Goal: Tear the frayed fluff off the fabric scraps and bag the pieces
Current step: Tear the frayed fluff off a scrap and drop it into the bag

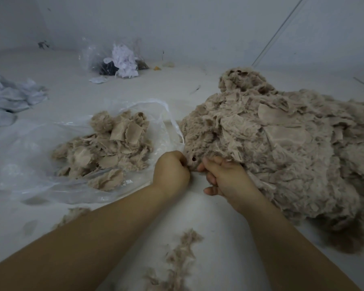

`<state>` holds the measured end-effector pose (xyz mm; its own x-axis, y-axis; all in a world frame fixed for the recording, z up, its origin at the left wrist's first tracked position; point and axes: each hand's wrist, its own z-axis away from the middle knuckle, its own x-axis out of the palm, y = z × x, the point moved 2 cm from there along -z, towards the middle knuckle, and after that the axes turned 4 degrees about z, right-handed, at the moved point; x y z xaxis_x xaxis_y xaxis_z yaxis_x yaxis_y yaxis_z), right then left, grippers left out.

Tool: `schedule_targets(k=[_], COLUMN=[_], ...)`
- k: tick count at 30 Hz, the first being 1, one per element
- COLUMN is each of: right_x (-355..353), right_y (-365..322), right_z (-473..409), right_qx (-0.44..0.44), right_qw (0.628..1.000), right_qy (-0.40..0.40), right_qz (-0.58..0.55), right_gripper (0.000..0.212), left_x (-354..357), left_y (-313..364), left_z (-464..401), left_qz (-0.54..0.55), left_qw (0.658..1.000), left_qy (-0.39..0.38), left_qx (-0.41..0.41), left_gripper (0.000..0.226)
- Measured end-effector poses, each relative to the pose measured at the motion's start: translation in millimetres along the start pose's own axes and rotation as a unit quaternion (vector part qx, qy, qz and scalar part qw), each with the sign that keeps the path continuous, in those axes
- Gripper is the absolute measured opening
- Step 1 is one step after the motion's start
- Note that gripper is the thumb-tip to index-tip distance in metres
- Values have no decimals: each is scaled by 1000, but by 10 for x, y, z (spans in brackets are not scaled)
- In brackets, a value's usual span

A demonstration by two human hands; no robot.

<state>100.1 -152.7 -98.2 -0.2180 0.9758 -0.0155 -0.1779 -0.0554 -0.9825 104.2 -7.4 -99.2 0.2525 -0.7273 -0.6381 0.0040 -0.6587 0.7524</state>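
A person's left hand [171, 172], just below centre, is balled into a fist, its fingers [182, 164] curled tight and pinching the near edge of a fluffy beige scrap [194, 159]. Touching it at 3 o'clock, the right hand [225, 175] has its fingers [210, 164] bent and tucked under the same edge, gripping the fluff where the scrap joins the big heap of fabric scraps [282, 148]. That heap, beige and shaggy with flat backing patches showing, fills the frame from 1 to 4 o'clock.

At 9 o'clock of the hands, a clear plastic bag [29, 156] lies open and flattened, holding a mound of bagged pieces [105, 143], beige squares mixed with tufts. At 11 o'clock, well apart near the wall, a second clear bag [97, 57] holds white and dark scraps [124, 59], some of them spilling out in front. A rumpled pale-blue cloth [11, 97] lies at the far left edge at 10 o'clock.

Loose fluff [181, 255] trails across the white surface [198, 91] at 6 o'clock, between the two bare forearms, and another tuft [72, 215] shows beside the left forearm. A plain pale wall [198, 24] closes the scene at 12 o'clock, with a thin rod [280, 30] leaning against it at 1 o'clock.
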Motion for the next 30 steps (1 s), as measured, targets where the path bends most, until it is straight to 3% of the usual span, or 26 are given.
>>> schedule_targets(k=[3,9,14,19,22,24,28,30], right_x=[-3,8,-10,-18,15,32,2,4], right_y=[18,25,23,33,26,7,2,8], right_z=[-19,-27,-17,-19,0,27,33,30], right_qx=[-4,-8,-24,-37,-36,-23,-23,-43], right_qw=[1000,1000,999,997,998,999,999,996], right_qy=[-4,5,11,26,7,-14,-19,-33], right_qz=[10,10,39,68,45,39,39,66], right_gripper=[25,13,12,10,24,25,36,27], left_x=[16,4,-3,-98,-155,-155,-36,-24], left_y=[3,81,126,78,52,29,-18,-22], left_z=[159,625,1123,1103,789,608,507,484], left_qz=[-16,46,115,197,326,371,377,402], left_qw=[1000,996,988,980,942,924,921,909], left_qy=[-13,37,-12,-35,-8,-15,-17,-20], left_qx=[23,68,103,6,-83,-96,-95,-109], left_gripper=[16,17,22,21,22,20,11,14])
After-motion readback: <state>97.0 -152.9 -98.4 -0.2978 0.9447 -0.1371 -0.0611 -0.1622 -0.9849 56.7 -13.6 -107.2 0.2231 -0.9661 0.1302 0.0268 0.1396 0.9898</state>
